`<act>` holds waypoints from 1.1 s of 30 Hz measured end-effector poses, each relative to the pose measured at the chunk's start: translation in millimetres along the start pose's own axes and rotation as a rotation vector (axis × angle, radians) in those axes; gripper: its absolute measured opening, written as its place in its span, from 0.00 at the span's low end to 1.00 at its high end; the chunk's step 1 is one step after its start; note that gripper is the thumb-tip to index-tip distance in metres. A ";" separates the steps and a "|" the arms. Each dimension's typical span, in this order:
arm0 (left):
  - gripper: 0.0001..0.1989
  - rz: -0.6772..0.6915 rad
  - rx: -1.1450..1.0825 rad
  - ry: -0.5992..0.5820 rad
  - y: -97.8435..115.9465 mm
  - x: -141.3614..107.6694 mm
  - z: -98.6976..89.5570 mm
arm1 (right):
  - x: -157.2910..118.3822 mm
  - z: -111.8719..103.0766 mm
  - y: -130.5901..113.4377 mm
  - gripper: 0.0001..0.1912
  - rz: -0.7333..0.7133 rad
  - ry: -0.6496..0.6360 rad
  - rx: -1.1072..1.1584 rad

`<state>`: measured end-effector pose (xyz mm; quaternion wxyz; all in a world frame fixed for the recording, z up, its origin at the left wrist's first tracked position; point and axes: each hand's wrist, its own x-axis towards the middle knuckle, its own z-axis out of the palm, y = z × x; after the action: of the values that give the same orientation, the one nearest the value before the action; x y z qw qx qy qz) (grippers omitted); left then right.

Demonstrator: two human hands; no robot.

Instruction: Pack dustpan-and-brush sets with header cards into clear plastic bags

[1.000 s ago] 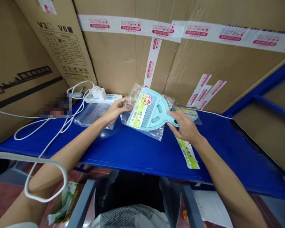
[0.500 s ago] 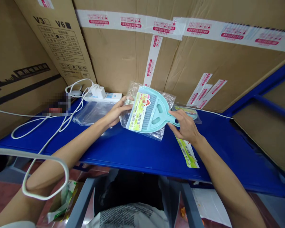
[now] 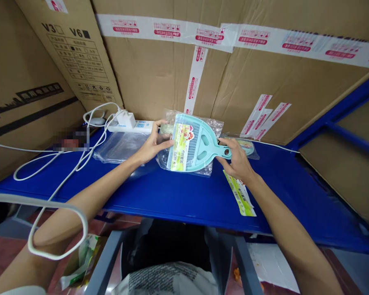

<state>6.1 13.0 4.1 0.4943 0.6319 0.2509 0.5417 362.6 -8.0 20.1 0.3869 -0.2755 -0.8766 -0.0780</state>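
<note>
The two hands are apart, with one light-blue plastic dustpan [image 3: 205, 141] between them, held above the front half of a long, flat blue table [image 3: 172, 196]. The right hand [image 3: 237, 163] is clamped on its handle, the thumb on the near side and the fingers on the far side. The left hand [image 3: 153, 145] is at the opposite end, its thumb and index finger spread along the left edge of a clear, crinkled plastic bag [image 3: 217, 126], the thumb tip reaching the label; how firmly this hand presses, I cannot tell. The bag shows around the dustpan on several sides. In the pan lies a brush with grey-blue bristles [image 3: 192, 152], and beside the bristles is a yellow-green and white printed label [image 3: 180, 148]. Behind the right hand, another light-blue piece in clear wrapping [image 3: 249, 150] lies on the table. Nearer to the body, just below this hand, lie some yellow-green printed paper strips [image 3: 240, 196]. Beyond the left hand there are flat clear plastic sleeves [image 3: 118, 148], and behind them a white power strip [image 3: 143, 126] with a white square plug [image 3: 126, 119]. Large brown cardboard [image 3: 160, 78], crossed by white tape with red print [image 3: 209, 37], stands along the back.
</note>
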 end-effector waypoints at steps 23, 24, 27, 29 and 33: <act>0.11 0.715 0.831 0.089 19.7 0.1 0.2 | 6.7 1.0 0.7 0.34 0.522 -0.002 0.751; 0.11 0.728 0.850 0.102 20.4 -0.4 0.7 | 7.2 0.9 0.4 0.34 0.534 -0.006 0.760; 0.06 0.747 0.904 0.109 23.3 -1.8 3.4 | 8.5 -0.2 -0.2 0.34 0.552 -0.028 0.784; 0.02 0.764 0.930 0.095 25.7 -2.7 5.6 | 9.4 -1.5 0.1 0.33 0.548 -0.043 0.792; 0.03 0.799 0.936 0.069 28.8 0.4 -2.8 | 10.3 -5.6 4.1 0.33 0.519 -0.058 0.765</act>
<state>-2.7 3.2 29.9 -0.0852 0.8090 0.2219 0.5376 362.8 -2.2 31.1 0.4428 -0.3254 -0.7548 0.3581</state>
